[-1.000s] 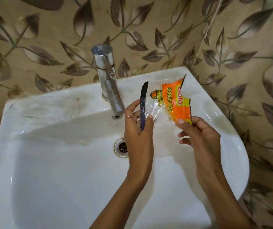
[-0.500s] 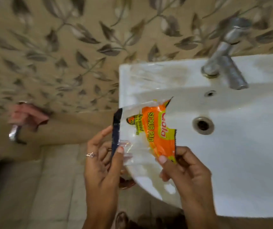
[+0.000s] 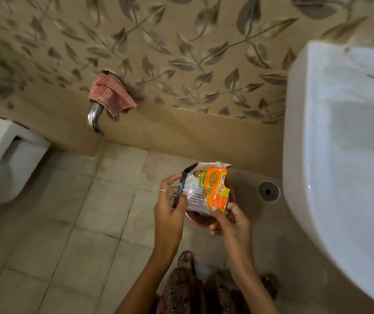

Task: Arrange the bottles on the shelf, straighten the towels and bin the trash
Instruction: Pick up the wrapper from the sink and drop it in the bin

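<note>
The wrapper [image 3: 206, 189], an orange and clear plastic packet printed "SCRUB PAD", is held up between both hands above the floor [image 3: 79, 223], directly over a small reddish-brown bin [image 3: 202, 219] that stands on the floor just left of the sink [image 3: 340, 155]. The left hand [image 3: 170, 207] pinches the wrapper's dark left edge, with its thumb on the front and its fingers behind; the grip is closed on that strip. The right hand [image 3: 229, 220] pinches the lower right corner of the orange part, also closed on the wrapper.

The wrapper looks empty, thin and crinkly, so it is probably almost weightless and completely limp. It should fold or flutter rather than keep a shape, and the glossy film may slide between dry fingertips. Nothing in it can break. The sealed edges and corners are the best places to hold, since the film is doubled there. Crushing it into a ball before letting go would probably help it fall straight into the bin instead of drifting onto the floor.

A red checked towel [image 3: 111, 96] hangs bunched on a chrome ring [image 3: 94, 116] on the wall, not yet straightened.
</note>
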`<state>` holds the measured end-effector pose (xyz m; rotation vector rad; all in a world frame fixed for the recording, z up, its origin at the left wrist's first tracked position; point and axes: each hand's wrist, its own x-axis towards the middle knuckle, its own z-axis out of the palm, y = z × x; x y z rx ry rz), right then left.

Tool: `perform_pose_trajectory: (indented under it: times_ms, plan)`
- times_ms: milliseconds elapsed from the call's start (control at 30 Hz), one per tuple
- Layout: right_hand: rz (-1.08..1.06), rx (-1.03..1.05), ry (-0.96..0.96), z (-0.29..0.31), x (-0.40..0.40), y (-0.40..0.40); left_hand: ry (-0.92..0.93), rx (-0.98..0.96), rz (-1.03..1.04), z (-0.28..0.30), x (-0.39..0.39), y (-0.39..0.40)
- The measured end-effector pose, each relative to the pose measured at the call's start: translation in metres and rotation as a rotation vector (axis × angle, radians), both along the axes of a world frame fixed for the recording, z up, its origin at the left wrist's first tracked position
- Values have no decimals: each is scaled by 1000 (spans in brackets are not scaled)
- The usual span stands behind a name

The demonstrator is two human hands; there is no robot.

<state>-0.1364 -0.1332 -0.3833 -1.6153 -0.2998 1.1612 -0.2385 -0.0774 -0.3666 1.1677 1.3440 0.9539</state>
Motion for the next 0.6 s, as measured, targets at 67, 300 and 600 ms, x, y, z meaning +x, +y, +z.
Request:
perform_pose_trajectory:
  times_ms: [67,300,600]
  plan:
    - [27,-97,-9,-42,6,1,17,-130,-17,-39,3,1]
    - [28,-473,-56,-183,31,9,64,-659,61,-176,27,9]
    - [44,-542,180,-236,40,39,8,-961,-188,-241,17,40]
